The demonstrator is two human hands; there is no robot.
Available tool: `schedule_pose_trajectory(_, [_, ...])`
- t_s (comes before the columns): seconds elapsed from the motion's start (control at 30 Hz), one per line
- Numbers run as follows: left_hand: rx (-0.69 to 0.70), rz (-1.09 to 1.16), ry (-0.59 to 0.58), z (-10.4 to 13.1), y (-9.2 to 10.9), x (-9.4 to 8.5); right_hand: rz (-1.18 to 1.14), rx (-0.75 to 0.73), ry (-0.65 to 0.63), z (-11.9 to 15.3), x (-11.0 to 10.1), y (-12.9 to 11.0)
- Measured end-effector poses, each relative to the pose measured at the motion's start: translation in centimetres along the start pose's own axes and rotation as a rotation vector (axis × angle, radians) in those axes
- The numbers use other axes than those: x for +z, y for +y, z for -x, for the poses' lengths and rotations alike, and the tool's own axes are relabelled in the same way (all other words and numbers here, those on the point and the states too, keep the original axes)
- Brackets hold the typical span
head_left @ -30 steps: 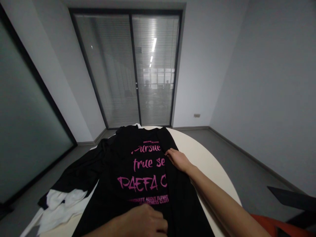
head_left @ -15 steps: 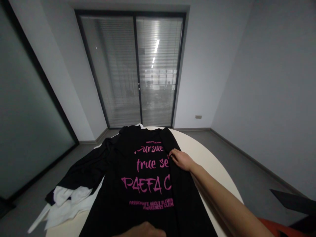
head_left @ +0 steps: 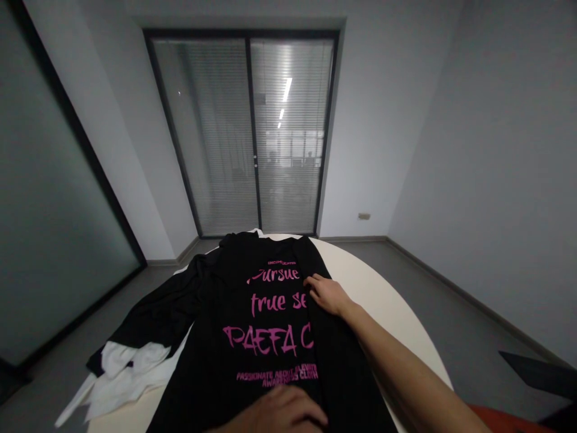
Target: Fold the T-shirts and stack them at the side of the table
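A black shirt (head_left: 270, 316) with pink printed lettering is spread over the round table. Its right side is folded inward and covers the ends of some printed lines. My right hand (head_left: 329, 294) rests on that folded strip, its fingers slightly apart and touching the cloth. Low in the view, my left hand (head_left: 288, 412) lies over the shirt below the lettering, its fingers stretched to the right and partly cut off by the frame. On the left side, the black sleeve (head_left: 157, 304) is spread outward, uneven and wrinkled.
White cloth (head_left: 135, 373) lies by the left sleeve and hangs past the edge of the pale round table (head_left: 383, 288). Beyond it is a glazed door with blinds (head_left: 288, 150). A dark object (head_left: 536, 373) and something red show at lower right.
My left hand has come further up into view over the lower shirt. My right hand has shifted slightly down along the folded strip, its fingers looking flatter.
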State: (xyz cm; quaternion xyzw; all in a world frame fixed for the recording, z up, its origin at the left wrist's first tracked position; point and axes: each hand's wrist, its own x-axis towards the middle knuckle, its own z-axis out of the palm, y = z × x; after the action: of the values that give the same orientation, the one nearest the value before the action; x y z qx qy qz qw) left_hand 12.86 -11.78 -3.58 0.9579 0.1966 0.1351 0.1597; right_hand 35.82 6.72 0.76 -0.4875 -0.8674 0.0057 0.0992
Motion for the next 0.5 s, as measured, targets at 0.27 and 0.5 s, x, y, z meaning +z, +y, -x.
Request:
schedule_pose_trajectory(0.27, [-0.08, -0.166, -0.043, -6.3, -2.4, -8.4, -0.114, -0.1, 0.03, -0.9, -0.6, 0.6])
schedule_pose_trajectory(0.5, [-0.075, -0.138, 0.08, -6.6, -4.7, -4.8, -0.138, 0.075, 0.088, -2.9, -0.8, 1.2])
